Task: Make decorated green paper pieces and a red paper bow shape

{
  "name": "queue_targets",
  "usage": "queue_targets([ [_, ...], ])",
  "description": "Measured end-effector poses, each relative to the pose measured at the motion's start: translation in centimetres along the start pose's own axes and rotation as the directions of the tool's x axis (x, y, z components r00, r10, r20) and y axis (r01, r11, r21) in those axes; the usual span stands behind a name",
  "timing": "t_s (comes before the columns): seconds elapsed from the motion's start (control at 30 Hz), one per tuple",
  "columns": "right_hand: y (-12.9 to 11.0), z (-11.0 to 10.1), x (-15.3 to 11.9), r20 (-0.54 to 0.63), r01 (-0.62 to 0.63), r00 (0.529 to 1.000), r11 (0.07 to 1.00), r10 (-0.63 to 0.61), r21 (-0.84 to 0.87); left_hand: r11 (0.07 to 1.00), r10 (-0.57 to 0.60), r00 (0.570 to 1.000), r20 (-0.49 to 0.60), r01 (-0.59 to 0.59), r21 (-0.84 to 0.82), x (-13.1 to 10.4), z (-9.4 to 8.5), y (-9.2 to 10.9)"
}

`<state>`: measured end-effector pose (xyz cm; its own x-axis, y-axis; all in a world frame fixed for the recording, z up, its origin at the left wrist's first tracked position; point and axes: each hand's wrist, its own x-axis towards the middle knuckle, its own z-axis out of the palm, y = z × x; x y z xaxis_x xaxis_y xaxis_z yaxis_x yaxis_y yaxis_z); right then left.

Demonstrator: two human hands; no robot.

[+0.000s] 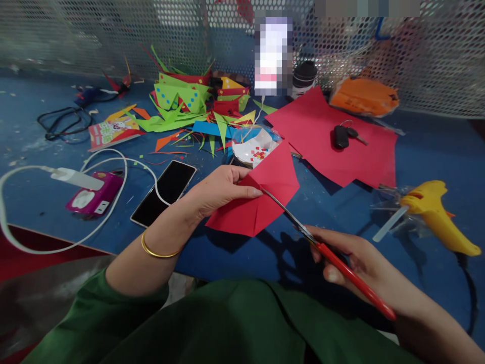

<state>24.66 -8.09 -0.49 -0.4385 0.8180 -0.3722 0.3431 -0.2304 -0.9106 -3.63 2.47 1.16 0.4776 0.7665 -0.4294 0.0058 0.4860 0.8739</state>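
Note:
Pinched between the thumb and fingers of my left hand (223, 189) is a folded piece of red paper (275, 174), held above the blue table. My right hand (356, 253) grips scissors (346, 273) with red handles. Their metal blades reach up and left onto the paper, with the tip close to my left thumb. How far the blades are parted is hard to see. Just behind the red paper stands a bowl (242, 146) with white paper and small coloured bits in it.
Larger red sheets (341, 146) lie at the back right with car keys (343, 136) on top. A yellow glue gun (435, 212) is at right. Left are a phone (166, 189), a purple power adapter (93, 194) and a looping white cable. Green paper scraps (170, 119) lie at the back.

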Motion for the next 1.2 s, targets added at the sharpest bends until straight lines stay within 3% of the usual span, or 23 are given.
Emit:
queue_targets([
  [0.27,0.2,-0.6,-0.9,-0.060,-0.026,0.998,0.998,0.023,-0.054,0.998,0.064,0.995,-0.078,-0.065,-0.009,-0.4,-0.5,0.9],
  [0.43,0.3,-0.1,-2.1,-0.177,-0.031,0.984,0.994,0.012,-0.104,0.996,0.085,0.994,-0.069,-0.085,-0.001,-0.6,-0.7,1.0],
  [0.67,1.3,1.7,-3.8,-0.374,-0.105,0.926,0.985,0.046,-0.140,0.993,0.113,0.992,-0.061,-0.114,-0.010,-0.7,-0.7,0.9],
  [0.83,1.6,3.0,-4.1,-0.519,-0.099,0.852,0.950,-0.073,-0.297,0.994,0.097,0.987,-0.131,-0.104,-0.044,-0.9,-0.1,1.0],
  [0.97,-1.3,2.8,-3.5,-0.565,-0.121,0.788,0.837,-0.246,-0.534,0.995,0.070,0.986,-0.153,-0.081,-0.064,-1.3,0.3,1.1],
  [1.07,-4.6,1.2,-1.2,-0.571,-0.235,0.722,0.638,-0.390,-0.733,0.995,0.069,0.984,-0.162,-0.081,-0.066,-1.9,0.4,1.2],
  [1.2,-7.0,-2.6,4.6,-0.599,-0.468,0.754,0.419,-0.270,-0.778,0.991,0.086,0.980,-0.182,-0.102,-0.083,-3.0,0.5,1.0],
])
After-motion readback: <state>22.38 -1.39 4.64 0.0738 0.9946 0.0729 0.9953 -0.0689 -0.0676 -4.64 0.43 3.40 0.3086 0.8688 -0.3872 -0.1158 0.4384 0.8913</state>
